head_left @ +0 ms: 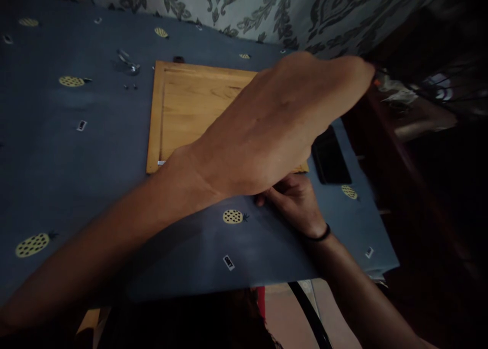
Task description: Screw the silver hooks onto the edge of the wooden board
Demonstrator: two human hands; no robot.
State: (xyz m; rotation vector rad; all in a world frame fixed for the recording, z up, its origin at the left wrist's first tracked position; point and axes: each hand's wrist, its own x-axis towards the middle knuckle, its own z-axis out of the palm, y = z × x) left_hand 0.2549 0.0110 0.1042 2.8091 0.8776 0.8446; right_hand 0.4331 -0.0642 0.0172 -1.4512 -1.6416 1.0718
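A wooden board (198,102) with a groove along its border lies on the blue tablecloth. My left hand (267,122) reaches across it, back of the hand up and fingers bent down at the far side. Those fingertips, and anything in them, are hidden. Just below the board's near right edge is my right hand (299,201), a dark band round its wrist. Its thumb and fingers are drawn together by that edge, partly behind my left hand; what they pinch cannot be made out. A small pale piece (161,163) shows at the board's near left corner.
A shiny metal piece (128,62) and two tiny metal bits (130,87) lie left of the board. One small dark object (178,59) sits at its back edge. To the right is a black phone (331,158). Patterned cloth (263,8) hangs behind the table.
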